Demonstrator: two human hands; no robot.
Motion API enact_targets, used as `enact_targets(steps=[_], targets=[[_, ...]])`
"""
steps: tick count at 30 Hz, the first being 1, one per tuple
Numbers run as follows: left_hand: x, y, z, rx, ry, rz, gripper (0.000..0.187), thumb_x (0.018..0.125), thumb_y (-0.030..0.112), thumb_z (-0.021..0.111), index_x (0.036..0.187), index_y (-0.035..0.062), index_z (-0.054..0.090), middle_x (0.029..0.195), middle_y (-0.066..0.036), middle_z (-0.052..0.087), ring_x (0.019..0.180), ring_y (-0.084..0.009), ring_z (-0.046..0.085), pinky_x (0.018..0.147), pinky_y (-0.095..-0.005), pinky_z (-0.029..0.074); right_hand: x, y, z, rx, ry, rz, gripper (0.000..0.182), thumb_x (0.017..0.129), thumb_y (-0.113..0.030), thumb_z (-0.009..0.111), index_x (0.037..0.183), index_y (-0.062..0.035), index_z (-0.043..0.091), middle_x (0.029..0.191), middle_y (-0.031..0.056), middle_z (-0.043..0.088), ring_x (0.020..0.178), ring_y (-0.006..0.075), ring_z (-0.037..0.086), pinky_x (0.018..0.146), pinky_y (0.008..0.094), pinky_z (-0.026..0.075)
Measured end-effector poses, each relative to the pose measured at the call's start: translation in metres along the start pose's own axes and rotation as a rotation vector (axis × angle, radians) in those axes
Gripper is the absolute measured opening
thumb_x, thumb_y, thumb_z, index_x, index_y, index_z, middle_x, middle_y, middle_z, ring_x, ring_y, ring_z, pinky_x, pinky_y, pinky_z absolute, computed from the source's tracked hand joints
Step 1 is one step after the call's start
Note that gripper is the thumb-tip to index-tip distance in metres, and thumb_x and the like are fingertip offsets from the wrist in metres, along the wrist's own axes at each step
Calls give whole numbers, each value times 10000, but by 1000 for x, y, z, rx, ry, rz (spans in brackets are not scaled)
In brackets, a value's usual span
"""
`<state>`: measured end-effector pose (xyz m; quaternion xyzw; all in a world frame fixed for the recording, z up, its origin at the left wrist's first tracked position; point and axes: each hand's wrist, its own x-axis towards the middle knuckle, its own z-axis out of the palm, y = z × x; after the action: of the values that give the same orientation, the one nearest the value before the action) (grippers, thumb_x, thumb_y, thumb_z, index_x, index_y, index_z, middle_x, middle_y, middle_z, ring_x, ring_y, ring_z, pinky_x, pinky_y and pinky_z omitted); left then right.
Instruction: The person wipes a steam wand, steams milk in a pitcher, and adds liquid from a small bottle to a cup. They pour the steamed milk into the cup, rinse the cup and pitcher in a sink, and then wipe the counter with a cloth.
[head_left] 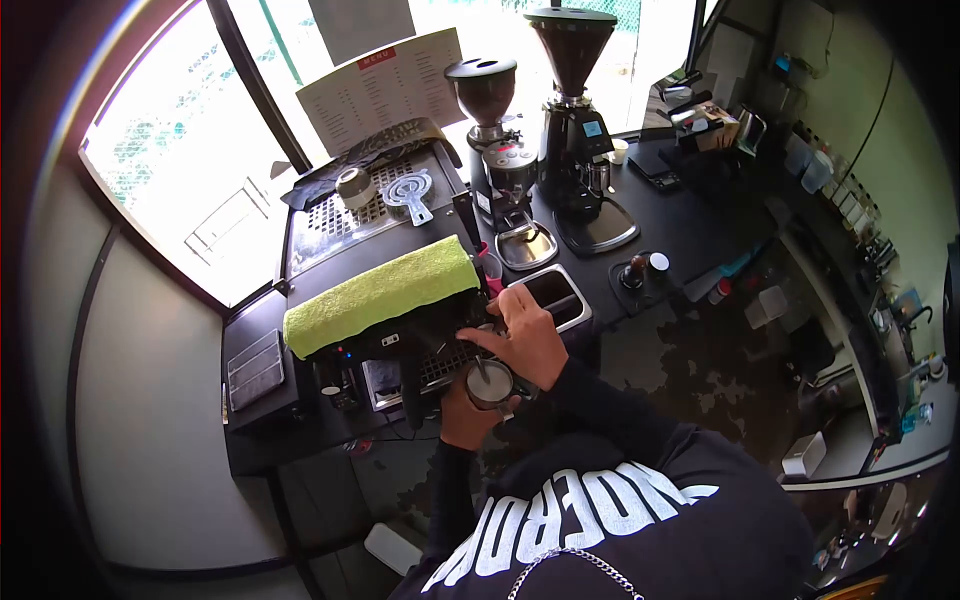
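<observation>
My left hand [465,418] is wrapped around a metal milk pitcher [507,408] below the right front of the espresso machine [385,345]. Pale milk [489,383] fills the pitcher, and a thin steam wand [482,366] reaches down into it. Just above, my right hand [525,340] is bent against the machine's right front corner, its thumb pointing left. Its fingers curl at a dark part that they hide, so what they grip cannot be made out. A yellow-green towel [385,290] lies over the machine's front top edge.
A cup [355,187] and a light-blue round tool [408,193] sit on the machine's top. Two coffee grinders [510,170] [580,130] stand behind to the right. Nearer are a black bin with a metal rim [572,318] and a tamper [633,272]. A menu board [385,90] leans by the window.
</observation>
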<state>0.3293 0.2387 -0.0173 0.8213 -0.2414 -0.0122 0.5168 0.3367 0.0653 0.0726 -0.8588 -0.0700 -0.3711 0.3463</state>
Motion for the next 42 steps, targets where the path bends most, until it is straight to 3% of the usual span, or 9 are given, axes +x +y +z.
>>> enact_targets(steps=[4,9,12,18,21,28,30,34,42], targets=[[-5,7,-1,-122,50,-35,864,623,398,952,1269,-35,577,1334,-244,603,1203,-351,638,999,-416,525,-24,-11,-19,127,-3,205,441,890,-363,773,1049,13,607,952,136,582,779,290,655,666,388,530],[-4,-14,4,203,167,217,829,583,272,958,1273,0,589,1551,-287,353,1385,-407,462,1099,-447,439,-104,-14,-48,410,-735,682,456,999,-392,652,1254,-25,562,825,99,691,624,154,637,594,335,512],[-7,-23,7,182,161,172,842,562,318,950,1269,17,606,1582,-314,279,1453,-457,340,1166,-482,346,-119,-25,-40,657,-705,857,457,1042,-368,586,1348,-48,476,925,86,682,651,125,644,566,271,520],[-9,-23,7,178,146,152,883,553,389,941,1287,34,602,1579,-332,261,1483,-480,257,1210,-506,268,-118,-28,-47,1048,-747,1169,534,1019,-469,589,1359,-82,453,1150,112,652,839,197,720,729,332,615],[-10,-28,10,200,149,148,906,553,388,939,1308,36,585,1585,-332,246,1490,-477,244,1215,-507,259,-123,-26,-44,1132,-751,1210,568,999,-491,613,1368,-87,459,1261,146,628,1042,274,711,847,378,611],[-20,-21,-3,42,69,111,1020,586,375,934,1391,-41,465,1599,-320,229,1504,-452,234,1222,-490,252,-155,-3,-7,1175,-594,997,408,1045,-301,590,1305,-2,494,1201,166,660,1117,231,680,984,349,567],[-33,-13,-12,123,96,136,1066,601,366,935,1416,-77,410,1567,-310,292,1445,-443,344,1156,-484,358,-156,-5,-6,1159,-589,1014,436,1043,-299,593,1313,26,484,1199,174,658,1124,228,676,1005,341,557],[-62,30,-32,-40,71,-421,669,816,271,815,1362,9,530,1256,-219,618,1182,-280,629,984,-400,511,-161,3,4,1153,-559,987,410,1048,-294,583,1306,17,515,1179,162,659,1082,239,689,999,342,563],[-3,5,-21,111,20,-62,567,869,289,755,1313,-2,554,1214,-201,631,1112,-280,641,931,-397,521,-166,14,16,845,-505,707,345,1035,-304,610,1222,-14,599,1104,85,688,993,159,684,839,306,568]])
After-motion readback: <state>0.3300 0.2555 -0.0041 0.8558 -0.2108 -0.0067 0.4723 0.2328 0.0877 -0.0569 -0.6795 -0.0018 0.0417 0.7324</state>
